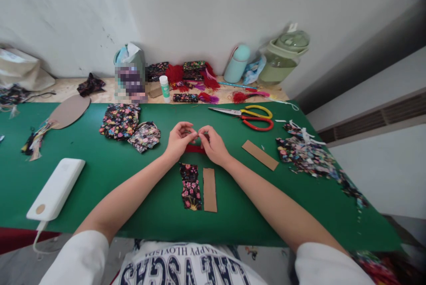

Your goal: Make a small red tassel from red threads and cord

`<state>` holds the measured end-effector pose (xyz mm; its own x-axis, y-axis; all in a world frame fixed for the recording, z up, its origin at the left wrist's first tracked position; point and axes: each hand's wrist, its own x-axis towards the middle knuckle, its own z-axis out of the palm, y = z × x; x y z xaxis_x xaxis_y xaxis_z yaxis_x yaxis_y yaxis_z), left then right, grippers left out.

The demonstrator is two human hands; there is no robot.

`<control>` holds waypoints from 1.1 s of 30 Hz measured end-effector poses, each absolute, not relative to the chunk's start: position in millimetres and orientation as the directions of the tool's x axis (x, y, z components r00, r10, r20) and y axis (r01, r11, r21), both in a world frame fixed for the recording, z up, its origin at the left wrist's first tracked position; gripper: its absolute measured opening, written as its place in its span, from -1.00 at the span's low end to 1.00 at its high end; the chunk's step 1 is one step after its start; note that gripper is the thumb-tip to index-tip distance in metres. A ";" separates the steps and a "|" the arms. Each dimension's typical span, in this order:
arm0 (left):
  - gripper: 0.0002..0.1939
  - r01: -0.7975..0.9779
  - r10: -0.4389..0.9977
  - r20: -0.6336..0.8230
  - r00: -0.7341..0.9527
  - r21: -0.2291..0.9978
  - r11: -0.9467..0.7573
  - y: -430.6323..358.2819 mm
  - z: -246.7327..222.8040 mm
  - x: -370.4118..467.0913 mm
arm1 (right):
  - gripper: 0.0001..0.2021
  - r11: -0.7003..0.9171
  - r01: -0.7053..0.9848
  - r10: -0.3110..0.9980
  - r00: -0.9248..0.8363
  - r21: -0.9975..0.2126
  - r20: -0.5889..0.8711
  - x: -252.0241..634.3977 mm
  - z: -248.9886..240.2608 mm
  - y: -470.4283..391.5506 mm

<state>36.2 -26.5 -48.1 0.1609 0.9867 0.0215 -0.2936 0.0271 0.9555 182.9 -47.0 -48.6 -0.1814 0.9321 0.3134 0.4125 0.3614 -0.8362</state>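
Nearest you, the floral fabric strip [191, 186] and cardboard strip [209, 189] lie side by side, long axes running near-to-far. Just beyond, your left hand [179, 139] and right hand [214, 145] meet, fingertips pinched on the red tassel [195, 147], which lies left-to-right between them, equally close to both.

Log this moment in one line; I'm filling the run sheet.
left hand and right hand: pinching red tassel | below: floral strip, cardboard strip | scissors idle
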 end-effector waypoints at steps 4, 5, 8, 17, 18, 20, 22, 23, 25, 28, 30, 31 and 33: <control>-0.54 -0.310 0.989 0.007 0.151 0.950 0.040 -26.7 -47.1 36.6 | -0.91 0.344 0.413 0.939 -0.169 -0.843 0.300 183.2 -49.5 -46.7; -0.53 -0.317 0.988 0.000 0.154 0.947 0.050 -26.7 -46.6 36.6 | -0.91 0.334 0.407 0.942 -0.163 -0.850 0.293 183.2 -49.6 -46.6; -0.52 -0.332 0.982 -0.029 0.189 0.939 0.092 -26.7 -45.0 36.6 | -0.91 0.307 0.373 0.952 -0.144 -0.876 0.272 183.4 -49.4 -46.5; -0.57 -0.286 0.984 -0.005 0.177 0.957 0.056 -23.7 -48.3 34.1 | -0.89 0.314 0.377 0.949 -0.164 -0.871 0.270 183.4 -51.6 -46.3; -0.57 -0.290 0.986 -0.007 0.165 0.956 0.055 -23.3 -48.7 34.0 | -0.89 0.320 0.386 0.947 -0.170 -0.865 0.274 183.3 -51.9 -46.3; -0.57 -0.300 0.987 -0.009 0.162 0.952 0.058 -22.6 -49.0 33.7 | -0.90 0.326 0.396 0.944 -0.176 -0.858 0.278 183.4 -51.9 -46.6; -0.57 -0.302 0.986 -0.005 0.168 0.952 0.057 -22.3 -48.8 33.4 | -0.90 0.327 0.394 0.944 -0.176 -0.859 0.279 183.7 -50.8 -46.9; -0.57 -0.300 0.986 -0.004 0.168 0.952 0.055 -22.3 -48.6 33.2 | -0.90 0.328 0.390 0.944 -0.175 -0.861 0.280 183.9 -50.1 -47.1; -0.57 -0.293 0.986 -0.004 0.164 0.955 0.053 -22.3 -48.2 32.7 | -0.91 0.333 0.382 0.942 -0.179 -0.862 0.285 184.3 -48.8 -47.2; -0.58 -0.269 0.986 -0.004 0.164 0.962 0.049 -22.3 -48.2 32.0 | -0.93 0.338 0.376 0.940 -0.186 -0.863 0.287 184.5 -48.4 -46.8; -0.59 -0.256 0.986 -0.002 0.168 0.965 0.045 -22.3 -48.3 32.0 | -0.93 0.329 0.374 0.942 -0.186 -0.867 0.278 184.2 -49.5 -46.2; -0.59 -0.256 0.986 -0.001 0.168 0.966 0.044 -22.4 -48.1 32.2 | -0.93 0.323 0.373 0.945 -0.186 -0.870 0.271 184.0 -50.2 -46.0; -0.59 -0.266 0.987 -0.002 0.160 0.963 0.045 -22.8 -47.3 32.9 | -0.92 0.310 0.367 0.948 -0.183 -0.877 0.259 183.5 -51.5 -45.5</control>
